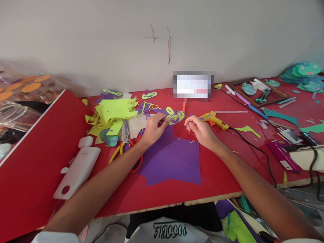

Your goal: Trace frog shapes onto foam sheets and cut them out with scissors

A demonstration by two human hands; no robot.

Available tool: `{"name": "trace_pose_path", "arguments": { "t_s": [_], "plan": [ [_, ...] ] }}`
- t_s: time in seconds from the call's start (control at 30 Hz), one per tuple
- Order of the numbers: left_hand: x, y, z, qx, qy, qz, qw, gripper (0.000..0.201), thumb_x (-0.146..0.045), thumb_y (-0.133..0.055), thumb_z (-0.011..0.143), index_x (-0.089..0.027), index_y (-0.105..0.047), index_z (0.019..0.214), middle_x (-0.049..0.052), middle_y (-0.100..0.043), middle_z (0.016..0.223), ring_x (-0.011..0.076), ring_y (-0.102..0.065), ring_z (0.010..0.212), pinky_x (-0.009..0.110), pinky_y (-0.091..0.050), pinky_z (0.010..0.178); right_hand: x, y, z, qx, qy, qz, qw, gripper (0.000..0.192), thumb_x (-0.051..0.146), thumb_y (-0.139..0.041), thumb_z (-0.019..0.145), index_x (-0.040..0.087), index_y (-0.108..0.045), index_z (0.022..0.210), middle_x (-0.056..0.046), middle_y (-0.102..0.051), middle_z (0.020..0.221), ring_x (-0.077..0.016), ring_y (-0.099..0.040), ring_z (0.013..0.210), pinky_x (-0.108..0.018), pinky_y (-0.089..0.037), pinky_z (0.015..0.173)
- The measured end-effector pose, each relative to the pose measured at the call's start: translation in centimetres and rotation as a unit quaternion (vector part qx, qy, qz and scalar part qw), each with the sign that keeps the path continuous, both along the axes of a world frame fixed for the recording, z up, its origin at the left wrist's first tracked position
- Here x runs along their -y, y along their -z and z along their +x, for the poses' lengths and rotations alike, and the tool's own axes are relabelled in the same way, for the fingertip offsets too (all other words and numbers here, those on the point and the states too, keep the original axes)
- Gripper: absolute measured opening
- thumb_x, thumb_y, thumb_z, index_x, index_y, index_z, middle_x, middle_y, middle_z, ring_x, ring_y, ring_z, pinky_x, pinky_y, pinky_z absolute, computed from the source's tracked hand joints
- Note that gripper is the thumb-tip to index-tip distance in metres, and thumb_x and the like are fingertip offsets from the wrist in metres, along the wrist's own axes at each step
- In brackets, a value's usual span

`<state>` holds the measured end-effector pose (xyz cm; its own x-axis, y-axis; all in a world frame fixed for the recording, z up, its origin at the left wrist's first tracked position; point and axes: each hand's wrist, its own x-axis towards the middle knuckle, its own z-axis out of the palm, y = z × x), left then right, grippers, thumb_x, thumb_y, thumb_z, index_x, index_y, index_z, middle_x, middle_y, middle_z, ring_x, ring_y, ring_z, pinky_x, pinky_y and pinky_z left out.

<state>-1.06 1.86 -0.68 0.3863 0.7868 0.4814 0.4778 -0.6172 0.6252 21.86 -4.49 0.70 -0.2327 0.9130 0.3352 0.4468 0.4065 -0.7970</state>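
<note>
My left hand (153,129) pinches a small lime-green foam cut-out (175,117) by its left end, just above a purple foam sheet (172,157) on the red table (212,175). My right hand (199,130) hovers a short way right of the cut-out, fingers curled loosely, holding nothing that I can see. A yellow glue gun (214,120) lies right behind my right hand, its black cord (255,148) trailing to the right.
Lime-green foam scraps (111,113) and scissors (126,135) lie left of my left hand. A white device (78,170) rests at the left. A wooden frame (258,91) with teal pieces and a stack of teal cut-outs (303,76) sit at the back right.
</note>
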Motion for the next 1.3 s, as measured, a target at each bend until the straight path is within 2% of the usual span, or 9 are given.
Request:
{"name": "trace_pose_path", "arguments": {
  "t_s": [0.07,0.17,0.23,0.37,0.63,0.8,0.9,1.07,1.3],
  "plan": [
    [0.0,-0.1,0.0,0.003,0.002,-0.001,1.000,0.041,-0.045,-0.050,0.101,-0.019,-0.050,0.071,0.000,-0.052,0.068,0.0132,-0.047,0.065,0.028,-0.036,0.063,-0.1,0.1,0.0,-0.008,-0.004,0.000,1.000,0.014,0.023,-0.042,0.103,0.024,-0.056,0.101,0.000,-0.061,0.079,-0.0157,-0.056,0.067,-0.030,-0.045,0.066],
    [0.1,-0.2,0.1,0.005,0.001,-0.003,1.000,0.041,-0.045,-0.050,0.101,-0.019,-0.050,0.071,0.000,-0.052,0.069,0.0133,-0.047,0.065,0.028,-0.036,0.063,-0.2,0.1,-0.1,-0.030,-0.011,0.004,0.999,0.014,0.020,-0.045,0.101,0.024,-0.059,0.104,-0.004,-0.070,0.091,-0.0188,-0.067,0.083,-0.034,-0.052,0.078],
    [0.2,-0.3,0.1,0.004,-0.002,-0.004,1.000,0.042,-0.047,-0.049,0.101,-0.019,-0.050,0.070,0.000,-0.053,0.069,0.0135,-0.047,0.065,0.029,-0.037,0.063,-0.2,0.2,-0.2,-0.043,-0.014,-0.002,0.999,0.015,0.019,-0.046,0.100,0.024,-0.060,0.103,-0.006,-0.071,0.097,-0.0206,-0.071,0.091,-0.038,-0.054,0.084],
    [0.1,-0.3,0.2,0.004,0.001,-0.004,1.000,0.044,-0.051,-0.049,0.101,-0.019,-0.052,0.072,0.001,-0.055,0.070,0.0139,-0.049,0.066,0.029,-0.038,0.064,-0.2,0.3,-0.2,-0.064,-0.021,-0.015,0.998,0.012,0.022,-0.050,0.100,0.023,-0.061,0.102,-0.006,-0.070,0.098,-0.0209,-0.073,0.090,-0.041,-0.057,0.087],
    [0.0,-0.1,0.1,0.011,0.008,0.000,1.000,0.039,-0.045,-0.051,0.101,-0.019,-0.049,0.072,-0.001,-0.051,0.069,0.0132,-0.047,0.065,0.028,-0.036,0.064,-0.5,0.0,0.0,-0.166,-0.029,-0.057,0.984,0.017,0.039,-0.059,0.099,0.022,-0.064,0.102,-0.006,-0.071,0.097,-0.0191,-0.070,0.090,-0.040,-0.058,0.090],
    [0.1,-0.2,0.1,0.007,0.004,-0.003,1.000,0.044,-0.050,-0.049,0.101,-0.019,-0.048,0.070,0.000,-0.051,0.069,0.0134,-0.046,0.065,0.029,-0.036,0.064,-0.6,-0.2,0.1,-0.211,0.003,-0.057,0.976,0.019,0.030,-0.077,0.083,0.023,-0.065,0.097,-0.005,-0.066,0.100,-0.0185,-0.063,0.092,-0.037,-0.055,0.090],
    [0.0,-0.1,0.1,0.004,0.003,-0.004,1.000,0.046,-0.054,-0.049,0.100,-0.019,-0.049,0.070,0.000,-0.053,0.069,0.0137,-0.047,0.066,0.029,-0.037,0.064,-0.7,-0.2,0.4,-0.223,0.019,-0.045,0.974,0.019,0.020,-0.079,0.076,0.023,-0.066,0.091,-0.003,-0.061,0.099,-0.0159,-0.056,0.085,-0.034,-0.052,0.085],
    [0.0,-0.1,0.1,0.003,0.004,0.001,1.000,0.045,-0.053,-0.048,0.101,-0.019,-0.050,0.071,0.000,-0.051,0.068,0.0136,-0.046,0.065,0.028,-0.036,0.063,-0.8,0.0,0.8,-0.242,0.030,-0.058,0.968,0.018,0.017,-0.078,0.074,0.023,-0.065,0.086,-0.001,-0.056,0.093,-0.0142,-0.052,0.079,-0.031,-0.050,0.075],
    [0.1,-0.3,0.1,0.008,0.003,0.005,1.000,0.047,-0.054,-0.048,0.101,-0.018,-0.052,0.071,0.000,-0.054,0.069,0.0131,-0.048,0.065,0.028,-0.037,0.064,-0.8,0.1,0.8,-0.260,0.023,-0.085,0.962,0.021,0.024,-0.084,0.074,0.024,-0.065,0.085,0.001,-0.057,0.083,-0.0150,-0.055,0.078,-0.031,-0.051,0.076]
  ]
}}
